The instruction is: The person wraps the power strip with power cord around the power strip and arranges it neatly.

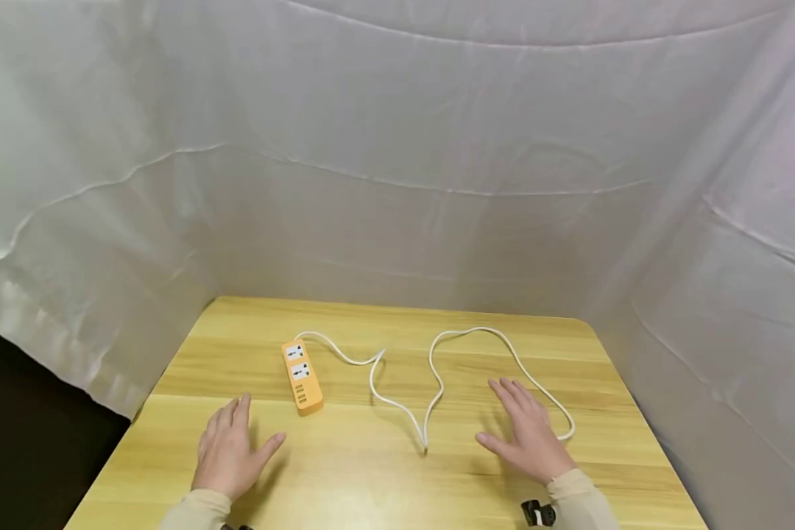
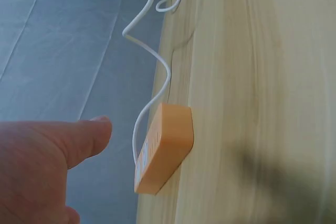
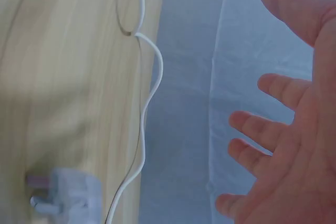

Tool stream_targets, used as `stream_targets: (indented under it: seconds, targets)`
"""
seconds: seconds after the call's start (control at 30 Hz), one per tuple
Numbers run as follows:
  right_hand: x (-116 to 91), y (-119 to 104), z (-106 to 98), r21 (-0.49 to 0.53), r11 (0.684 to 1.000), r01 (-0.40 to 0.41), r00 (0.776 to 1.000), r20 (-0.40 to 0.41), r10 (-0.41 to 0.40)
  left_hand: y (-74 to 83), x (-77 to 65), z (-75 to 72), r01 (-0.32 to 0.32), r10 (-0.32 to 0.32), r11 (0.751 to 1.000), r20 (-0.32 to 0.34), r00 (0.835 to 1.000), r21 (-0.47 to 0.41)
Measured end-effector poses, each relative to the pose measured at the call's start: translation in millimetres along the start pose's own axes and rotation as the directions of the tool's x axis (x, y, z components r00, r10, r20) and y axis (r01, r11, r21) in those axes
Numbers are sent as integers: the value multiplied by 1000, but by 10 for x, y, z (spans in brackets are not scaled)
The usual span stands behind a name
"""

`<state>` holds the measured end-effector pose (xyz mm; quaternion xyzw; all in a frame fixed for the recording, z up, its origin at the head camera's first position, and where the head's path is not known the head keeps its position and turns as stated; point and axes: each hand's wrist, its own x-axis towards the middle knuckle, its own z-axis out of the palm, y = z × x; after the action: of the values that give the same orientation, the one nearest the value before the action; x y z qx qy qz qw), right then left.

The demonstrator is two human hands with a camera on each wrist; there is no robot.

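Note:
An orange power strip (image 1: 302, 383) with white socket panels lies on the left half of the table. Its white cord (image 1: 478, 329) winds in loose bends toward the right. Just left of the strip's near end, my left hand (image 1: 227, 453) hovers with thumb spread, touching nothing. My right hand (image 1: 526, 434) is held over the table inside the cord's right-hand loop, fingers spread and holding nothing. In the right wrist view, a white plug (image 3: 79, 198) with metal prongs shows at the lower left, somewhat blurred. That plug is hidden in the head view.
The light wooden table (image 1: 358, 486) has rounded far corners. Pale grey cloth (image 1: 404, 235) hangs behind it and along both sides. A dark area (image 1: 33, 434) lies past the left edge.

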<state>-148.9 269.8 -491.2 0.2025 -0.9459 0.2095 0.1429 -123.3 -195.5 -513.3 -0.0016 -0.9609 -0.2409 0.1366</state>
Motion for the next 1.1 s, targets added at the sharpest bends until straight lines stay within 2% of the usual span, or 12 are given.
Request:
stream_targets:
  seconds: [0.17,0.37,0.63,0.83,0.9,0.97,1.1]
  targets:
    - [116,-66,70,23,999,32,999,15,-32,28,105,20,30,-29,999,49,998,-16]
    - [331,-150,200,97,994,47,998,38,-51,107,323,60,89,-84,995,136,987,-33]
    - [709,-354,410,208,977,-43,992,125,18,176,590,164,166,-155,986,220,963,-35]
    - [965,-502,550,333,937,-108,970,243,25,213,741,294,210,-188,976,254,949,-62]
    - [1051,-569,600,393,905,-164,952,305,41,216,787,334,238,-214,969,268,940,-63]
    - [1129,-668,627,445,862,-242,924,376,66,209,830,369,273,-245,960,289,926,-59]
    - [1254,-817,765,521,737,-431,841,527,119,166,892,428,345,-310,937,334,890,-48]
